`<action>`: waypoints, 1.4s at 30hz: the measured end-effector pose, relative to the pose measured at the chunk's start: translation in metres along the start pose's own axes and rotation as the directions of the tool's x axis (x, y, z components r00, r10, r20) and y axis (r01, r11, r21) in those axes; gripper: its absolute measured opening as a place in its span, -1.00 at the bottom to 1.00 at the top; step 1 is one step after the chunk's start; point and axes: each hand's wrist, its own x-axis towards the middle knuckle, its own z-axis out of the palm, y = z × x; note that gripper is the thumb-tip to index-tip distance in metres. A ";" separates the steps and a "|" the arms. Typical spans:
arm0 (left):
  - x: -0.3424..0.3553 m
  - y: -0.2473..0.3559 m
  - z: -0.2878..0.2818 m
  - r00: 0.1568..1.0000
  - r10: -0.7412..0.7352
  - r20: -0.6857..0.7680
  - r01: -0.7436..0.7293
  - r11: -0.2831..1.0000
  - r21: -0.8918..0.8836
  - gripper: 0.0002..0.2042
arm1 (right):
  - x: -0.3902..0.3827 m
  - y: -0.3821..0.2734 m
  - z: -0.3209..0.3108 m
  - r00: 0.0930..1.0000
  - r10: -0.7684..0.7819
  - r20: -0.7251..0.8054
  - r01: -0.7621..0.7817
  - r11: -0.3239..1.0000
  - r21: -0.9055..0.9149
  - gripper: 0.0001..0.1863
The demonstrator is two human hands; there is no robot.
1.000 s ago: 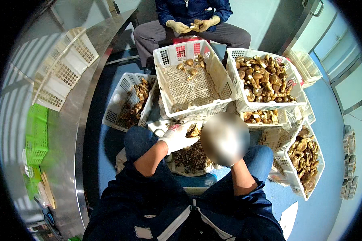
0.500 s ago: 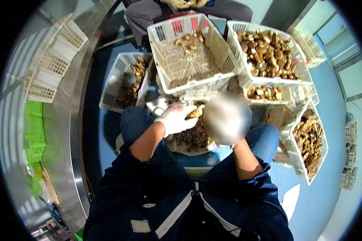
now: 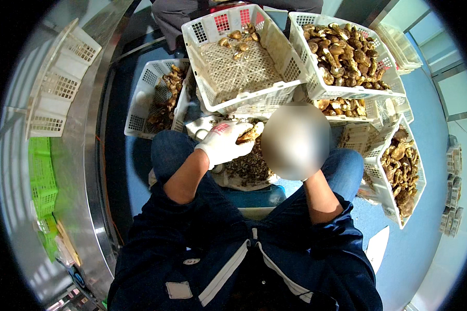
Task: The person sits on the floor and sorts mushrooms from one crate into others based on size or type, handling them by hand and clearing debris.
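Observation:
My left hand (image 3: 224, 143), in a white glove with red print, is closed round a brown mushroom (image 3: 251, 133) that juts out past the fingers. Close beside it on the right is my right hand (image 3: 296, 147). A round blur covers that hand, hiding its fingers and anything in them. Below both hands, between my knees, lies a heap of dark crumbly trimmings (image 3: 246, 165) on a pale surface. Just beyond stands a white plastic crate (image 3: 254, 102) with a few mushrooms (image 3: 237, 42) toward its far end.
Mushrooms (image 3: 342, 59) fill a crate at the far right, stacked above another. A tilted crate (image 3: 385, 193) of mushrooms stands right; another (image 3: 153, 83) holds pieces at left. Along the left runs a steel counter (image 3: 78, 176) with green baskets (image 3: 42, 179). Someone's grey-trousered leg (image 3: 174, 23) is opposite.
My view has shifted slightly, so the crates sit higher in the picture and the other person's hands have left it. My left hand still holds the mushroom, its back turned more into view.

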 end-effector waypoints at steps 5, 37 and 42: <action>0.003 -0.013 0.006 0.997 0.077 -0.007 -0.074 0.979 0.190 -0.61 | -0.001 0.006 -0.001 0.999 0.009 0.032 -0.009 1.000 0.018 -0.75; 0.004 0.017 -0.007 0.994 -0.096 0.056 0.103 0.986 -0.129 -0.59 | 0.007 -0.022 -0.020 0.998 -0.017 0.055 0.017 1.000 0.003 -0.78; 0.006 -0.008 0.009 1.000 -0.011 0.021 0.017 0.953 -0.302 -0.64 | 0.013 -0.005 -0.015 0.956 0.278 0.091 -0.293 0.887 0.357 -0.80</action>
